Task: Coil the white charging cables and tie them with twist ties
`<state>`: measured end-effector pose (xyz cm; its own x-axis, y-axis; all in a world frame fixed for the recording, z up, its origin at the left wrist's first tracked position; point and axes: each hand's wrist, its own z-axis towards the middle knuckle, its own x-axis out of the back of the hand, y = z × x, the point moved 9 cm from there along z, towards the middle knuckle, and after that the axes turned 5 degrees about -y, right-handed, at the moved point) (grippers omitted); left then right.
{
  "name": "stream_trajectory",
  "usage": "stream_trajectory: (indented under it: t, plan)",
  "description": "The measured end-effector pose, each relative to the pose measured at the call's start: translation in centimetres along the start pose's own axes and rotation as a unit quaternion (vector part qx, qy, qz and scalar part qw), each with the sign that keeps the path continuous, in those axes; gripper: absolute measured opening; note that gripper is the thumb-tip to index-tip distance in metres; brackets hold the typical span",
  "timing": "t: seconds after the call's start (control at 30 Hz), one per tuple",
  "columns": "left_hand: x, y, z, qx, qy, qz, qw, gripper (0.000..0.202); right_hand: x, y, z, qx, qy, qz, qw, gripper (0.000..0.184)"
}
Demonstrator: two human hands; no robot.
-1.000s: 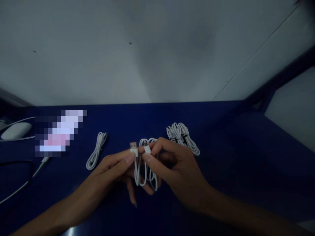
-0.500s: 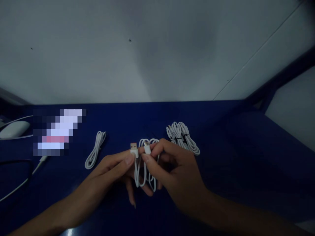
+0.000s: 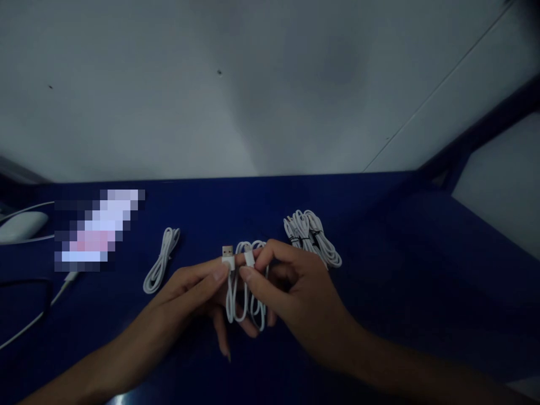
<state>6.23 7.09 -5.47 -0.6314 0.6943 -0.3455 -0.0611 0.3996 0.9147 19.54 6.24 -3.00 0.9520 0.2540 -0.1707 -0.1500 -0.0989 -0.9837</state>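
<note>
Between my hands is a white USB charging cable (image 3: 231, 301), gathered in loose loops. My left hand (image 3: 198, 292) pinches it just below the USB-A plug, thumb on top, with other fingers reaching beneath the loops. My right hand (image 3: 295, 287) holds the smaller plug end between thumb and forefinger, close beside the USB-A plug. Both plugs point away from me. Parts of the loops and the curled right fingers are hidden behind the right hand.
One coiled white cable (image 3: 161, 261) lies to the left on the blue table (image 3: 219, 208). Several bundled white cables (image 3: 312, 236), tied with black, lie to the right. At far left are a blurred-out phone (image 3: 101, 228) with a cord plugged in and a white mouse-like object (image 3: 24, 225).
The whole view has shifted slightly. Both hands keep their hold on the cable, and the smaller plug in the right hand has tilted or turned a little.
</note>
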Motion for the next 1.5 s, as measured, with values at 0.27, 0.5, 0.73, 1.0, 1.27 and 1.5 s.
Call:
stream_trajectory:
  t: [0.27, 0.5, 0.73, 1.0, 1.27, 1.5]
  plan:
    - [0.2, 0.2, 0.2, 0.006, 0.025, -0.034, 0.999, 0.045, -0.3, 0.2, 0.8, -0.026, -0.077, 0.07, 0.994, 0.028]
    - [0.6, 0.1, 0.2, 0.003, 0.052, -0.046, 0.998, 0.051, 0.2, 0.9, 1.0, -0.048, -0.08, 0.081, 0.992, 0.037]
    - [1.5, 1.3, -0.7, -0.005, 0.126, -0.012, 0.992, 0.041, -0.1, 0.3, 0.8, -0.045, -0.091, 0.095, 0.99, 0.041]
    - [2.4, 4.7, -1.9, -0.086, 0.235, 0.226, 0.941, 0.019, 0.6, 0.0, 0.9, -0.05, -0.054, 0.06, 0.995, 0.032]
    - [1.9, 4.5, -2.0, -0.053, 0.227, 0.201, 0.951, 0.018, 1.0, -0.2, 0.7, -0.032, -0.015, 0.02, 0.999, 0.02]
    - [2.4, 3.2, -1.7, -0.04, 0.198, 0.152, 0.967, 0.017, 0.7, -0.4, 0.6, -0.023, -0.028, 0.014, 0.999, 0.019]
